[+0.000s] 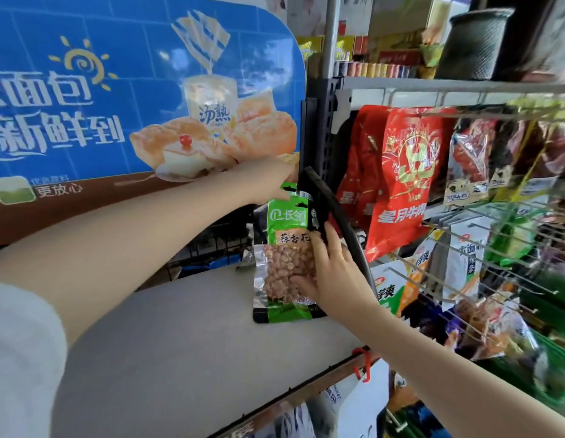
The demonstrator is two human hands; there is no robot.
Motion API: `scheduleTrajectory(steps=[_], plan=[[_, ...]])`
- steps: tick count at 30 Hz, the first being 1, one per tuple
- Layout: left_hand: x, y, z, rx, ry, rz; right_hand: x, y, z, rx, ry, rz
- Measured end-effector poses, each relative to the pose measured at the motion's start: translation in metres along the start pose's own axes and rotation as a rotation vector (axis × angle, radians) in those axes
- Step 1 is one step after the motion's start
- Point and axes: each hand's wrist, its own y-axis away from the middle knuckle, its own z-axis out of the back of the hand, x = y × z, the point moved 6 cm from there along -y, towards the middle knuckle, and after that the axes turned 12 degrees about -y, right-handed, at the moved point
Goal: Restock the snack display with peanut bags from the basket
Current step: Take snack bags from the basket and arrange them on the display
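Note:
A green peanut bag [282, 248] with a clear window full of peanuts hangs upright at the left end of the snack rack, beside a black hanging strip [338, 213]. My left hand [271, 178] reaches over from the left and pinches the bag's top edge by the hang hole. My right hand [331, 270] presses flat against the bag's right side and lower half, fingers spread over the window. The basket is not in view.
Red snack bags [401, 172] and several other packets hang on wire pegs [458, 267] to the right. A blue bread poster [117, 90] fills the left. A grey surface [180, 343] lies below my arms, and a red hook [361, 363] sits on its edge.

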Motion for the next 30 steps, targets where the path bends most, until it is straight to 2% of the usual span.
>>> scheduleTrajectory(steps=[4, 8, 12, 15, 17, 21, 26, 30], plan=[[0.015, -0.001, 0.000, -0.115, 0.018, 0.111, -0.003, 0.000, -0.002, 0.026, -0.113, -0.058], [0.041, 0.015, -0.009, -0.245, 0.293, 0.284, 0.005, -0.005, -0.003, 0.014, -0.066, -0.006], [0.058, 0.032, -0.023, -0.260, 0.520, 0.461, 0.024, -0.008, -0.003, -0.058, 0.049, 0.214], [0.062, 0.038, -0.035, -0.253, 0.651, 0.522, 0.029, -0.004, -0.005, -0.041, 0.089, 0.285], [0.060, 0.039, -0.038, -0.230, 0.612, 0.470, 0.027, -0.006, -0.003, -0.032, 0.106, 0.299], [0.050, 0.037, -0.032, -0.166, 0.336, 0.256, 0.017, -0.009, -0.017, 0.037, 0.230, 0.322], [0.036, 0.031, -0.001, -0.364, -0.068, 0.110, 0.018, -0.012, -0.026, 0.075, 0.295, 0.410], [0.003, 0.035, 0.010, -0.365, 0.109, -0.014, 0.021, -0.007, 0.002, 0.095, 0.134, 0.431]])
